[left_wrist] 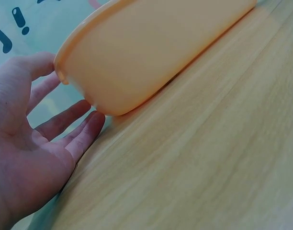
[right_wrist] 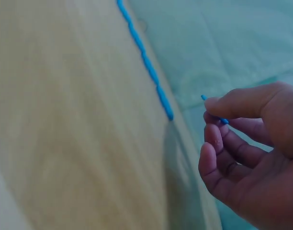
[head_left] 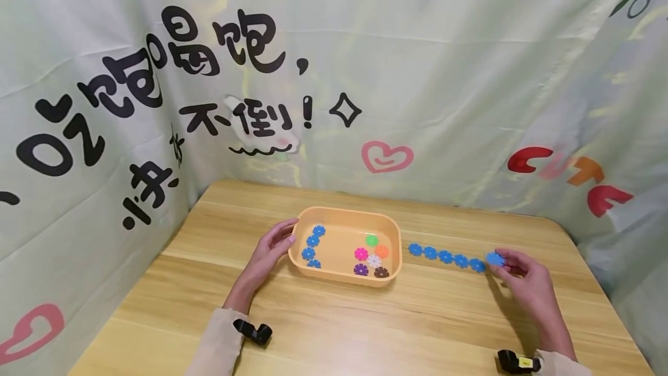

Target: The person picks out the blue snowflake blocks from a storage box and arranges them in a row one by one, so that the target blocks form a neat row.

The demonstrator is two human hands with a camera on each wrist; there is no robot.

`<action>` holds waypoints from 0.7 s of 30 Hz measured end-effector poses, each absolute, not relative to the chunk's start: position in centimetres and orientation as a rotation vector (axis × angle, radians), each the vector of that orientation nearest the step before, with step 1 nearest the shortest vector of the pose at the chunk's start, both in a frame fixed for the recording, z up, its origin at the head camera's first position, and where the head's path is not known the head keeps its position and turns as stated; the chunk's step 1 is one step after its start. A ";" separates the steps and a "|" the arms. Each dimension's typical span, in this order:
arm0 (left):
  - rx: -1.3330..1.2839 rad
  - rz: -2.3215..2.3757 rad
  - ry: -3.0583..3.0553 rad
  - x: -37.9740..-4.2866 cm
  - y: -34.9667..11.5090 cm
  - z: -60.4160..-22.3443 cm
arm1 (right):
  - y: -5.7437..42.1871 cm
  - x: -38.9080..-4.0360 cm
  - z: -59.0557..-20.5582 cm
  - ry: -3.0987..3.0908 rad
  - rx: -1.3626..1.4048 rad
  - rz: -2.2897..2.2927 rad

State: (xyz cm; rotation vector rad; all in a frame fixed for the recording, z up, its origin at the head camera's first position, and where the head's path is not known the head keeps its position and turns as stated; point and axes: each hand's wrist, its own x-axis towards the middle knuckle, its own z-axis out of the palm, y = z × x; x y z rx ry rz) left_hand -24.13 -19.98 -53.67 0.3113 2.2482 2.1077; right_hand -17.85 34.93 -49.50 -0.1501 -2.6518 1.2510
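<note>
In the head view, my right hand (head_left: 527, 283) holds a blue notched plastic disc (head_left: 495, 259) between thumb and fingertips. The right wrist view shows that disc (right_wrist: 224, 120) edge-on, raised off the table. Just left of it lies a row of several blue discs (head_left: 446, 256), running towards an orange plastic tray (head_left: 344, 278). My left hand (head_left: 270, 254) rests against the tray's left end. In the left wrist view, its loosely extended fingers (left_wrist: 65, 120) touch the tray's outer wall (left_wrist: 122, 72), with the thumb at the rim and the palm apart.
Inside the tray, several blue discs (head_left: 308, 253) line the left side. On its right are green (head_left: 371, 240), orange (head_left: 382, 252), pink (head_left: 361, 254), white (head_left: 374, 261), purple (head_left: 361, 270) and brown (head_left: 381, 273) discs. A printed curtain (head_left: 459, 86) hangs behind the wooden table (head_left: 334, 329).
</note>
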 end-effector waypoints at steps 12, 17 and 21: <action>0.269 2.093 2.265 -24.2 -19.9 -53.9 | 36.1 -18.3 -50.9 -2.785 -0.172 1.045; 0.264 2.081 2.266 -24.3 -19.9 -53.9 | 36.1 -18.2 -50.9 -2.803 -0.178 1.025; 0.274 2.107 2.254 -24.2 -19.9 -53.9 | 36.0 -18.3 -50.7 -2.808 -0.193 1.030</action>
